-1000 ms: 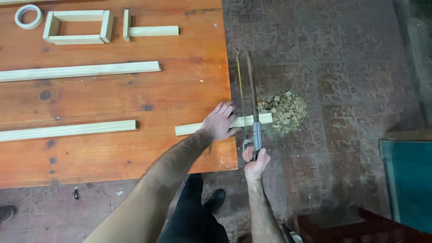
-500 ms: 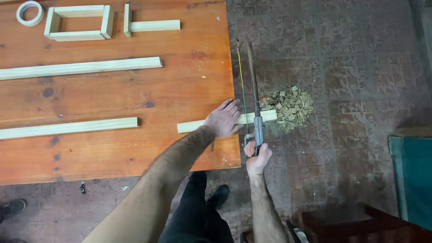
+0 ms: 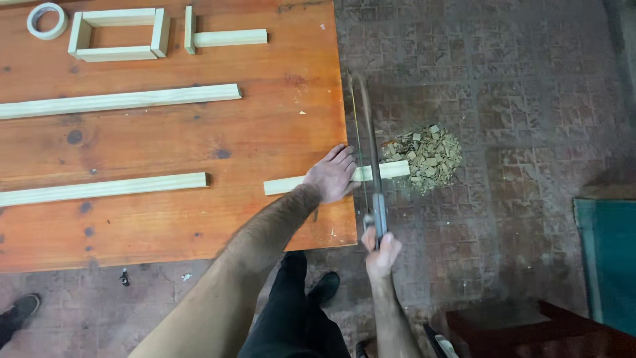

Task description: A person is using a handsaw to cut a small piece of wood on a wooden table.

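Observation:
My left hand (image 3: 333,174) presses flat on a short pale wooden strip (image 3: 285,184) that lies across the right edge of the orange wooden table (image 3: 199,139), its end overhanging the floor. Just past that edge, a hacksaw (image 3: 368,139) crosses the strip's overhanging part, its blade running away from me. My right hand (image 3: 381,246) grips the saw's handle. A heap of wood offcuts and sawdust (image 3: 427,156) lies on the floor under the overhanging end.
Two long wooden strips (image 3: 119,101) (image 3: 103,188) lie on the table. At the back are a rectangular wooden frame (image 3: 119,34), a T-shaped piece (image 3: 222,36) and a tape roll (image 3: 46,20). A teal object (image 3: 609,258) and dark furniture (image 3: 530,331) stand at the right.
My right hand and the saw have shifted slightly along the cut line. My left hand stays pressed on the strip.

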